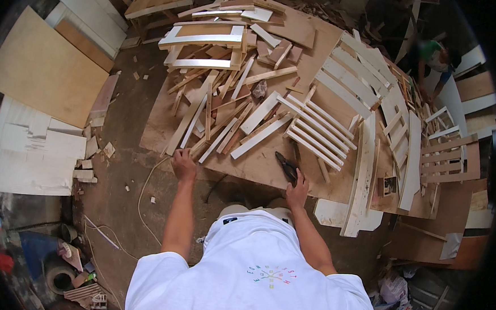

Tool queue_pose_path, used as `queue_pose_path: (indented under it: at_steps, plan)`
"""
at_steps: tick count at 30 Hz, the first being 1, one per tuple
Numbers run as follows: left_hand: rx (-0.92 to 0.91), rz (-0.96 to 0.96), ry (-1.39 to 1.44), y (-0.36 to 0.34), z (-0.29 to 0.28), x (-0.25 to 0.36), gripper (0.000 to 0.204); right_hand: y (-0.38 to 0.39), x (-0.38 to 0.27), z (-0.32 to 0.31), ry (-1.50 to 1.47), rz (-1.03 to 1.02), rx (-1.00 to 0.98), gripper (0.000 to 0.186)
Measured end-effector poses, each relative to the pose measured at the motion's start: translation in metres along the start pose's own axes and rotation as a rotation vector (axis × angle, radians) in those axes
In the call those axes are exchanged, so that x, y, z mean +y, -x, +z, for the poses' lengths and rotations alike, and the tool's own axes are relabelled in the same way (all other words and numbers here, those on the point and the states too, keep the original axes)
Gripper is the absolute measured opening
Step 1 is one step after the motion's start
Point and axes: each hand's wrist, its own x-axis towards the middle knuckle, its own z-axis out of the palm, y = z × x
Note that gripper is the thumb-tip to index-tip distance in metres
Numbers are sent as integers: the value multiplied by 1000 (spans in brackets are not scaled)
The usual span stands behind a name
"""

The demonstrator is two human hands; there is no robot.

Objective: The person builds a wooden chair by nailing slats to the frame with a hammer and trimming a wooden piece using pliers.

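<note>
My left hand (183, 166) is at the near edge of the work table (241, 169), fingers curled at the end of a narrow wooden strip (194, 120) with a white edge. The fingertips partly hide the contact. A wider plank (188, 123) lies just left of that strip. My right hand (298, 189) is closed round the handles of dark pliers (286, 166), whose jaws point away from me over the table top. Between the hands lie several loose white-faced wood strips (217, 140). A slatted white wooden frame (320, 138) rests beyond the pliers.
Wood offcuts (220, 56) are heaped across the table, with rectangular frames (207, 39) at the back. Long boards (360, 173) lie along the right. Panels (49, 66) lean at the left; a cable (143, 191) trails on the floor. Another person (435, 58) bends at the far right.
</note>
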Motion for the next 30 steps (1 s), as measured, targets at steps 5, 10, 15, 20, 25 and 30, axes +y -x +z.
queue_pose_path:
  at_steps: [5, 10, 15, 20, 25, 30]
  plan:
    - [426, 117, -39, 26, -40, -1, 23, 1, 12, 2, -94, -59, 39, 76]
    - [597, 260, 112, 63, -93, -2, 19, -1, 4, -2, -100, -47, 161, 75]
    - [566, 296, 321, 86, -131, 25, 21, -9, -51, -32, 88, -18, 256, 75]
    - [486, 408, 463, 78, -168, 82, 27, -13, -107, -91, -1050, 44, -106, 76]
    - [365, 477, 677, 64, -173, 120, 28, -28, -111, -131, -1210, 79, 94, 74]
    - [318, 575, 732, 58, -180, 145, 25, -36, -74, -153, -1335, 186, 159, 69]
